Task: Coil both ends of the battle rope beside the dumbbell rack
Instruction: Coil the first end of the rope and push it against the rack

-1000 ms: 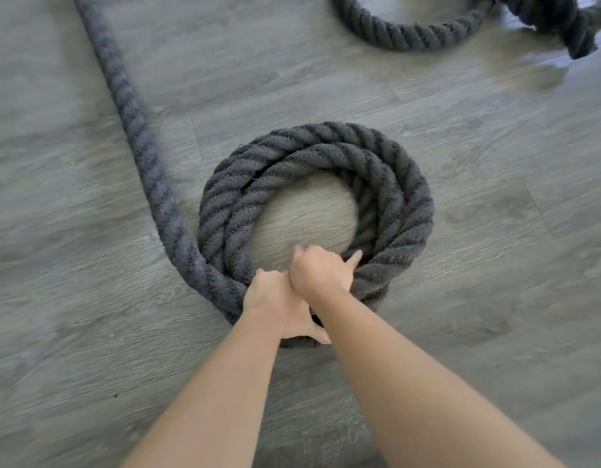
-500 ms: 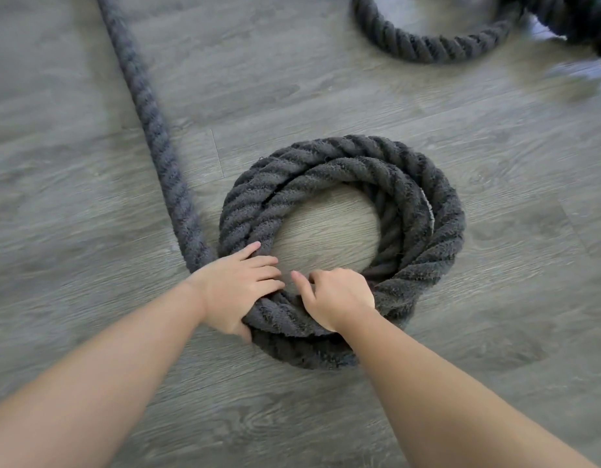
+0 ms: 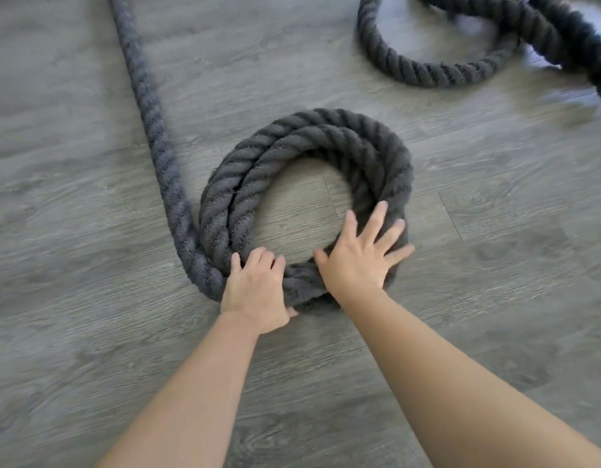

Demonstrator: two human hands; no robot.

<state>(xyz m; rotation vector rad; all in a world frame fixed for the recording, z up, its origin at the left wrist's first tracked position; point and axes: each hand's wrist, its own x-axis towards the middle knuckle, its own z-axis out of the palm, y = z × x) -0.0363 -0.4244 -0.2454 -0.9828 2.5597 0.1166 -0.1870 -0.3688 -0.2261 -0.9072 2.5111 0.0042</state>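
coil: the dark grey battle rope (image 3: 302, 143) sits wound into a stacked ring of a few turns, pretty much mid-floor, with bare floor showing through the hole in the middle

loose end of it: one strand (image 3: 147, 106) peels off the near-left of the ring and runs straight up toward the far-left edge of the floor (image 3: 72, 332)

left hand (image 3: 256, 290): sits on the near-left part of the ring, right where that strand joins; fingers curled over the top of the rope, thumb tucked under the near side, so it's gripping it

right hand (image 3: 358, 261): flat on the near-right curve of the ring, fingers spread wide and straight, just pressing down, not wrapped round anything

other coil (image 3: 437, 74): a second loop of the same rope lies in the far-right corner, well apart from the first; kinda blurry over there

floor: grey wood-look planks
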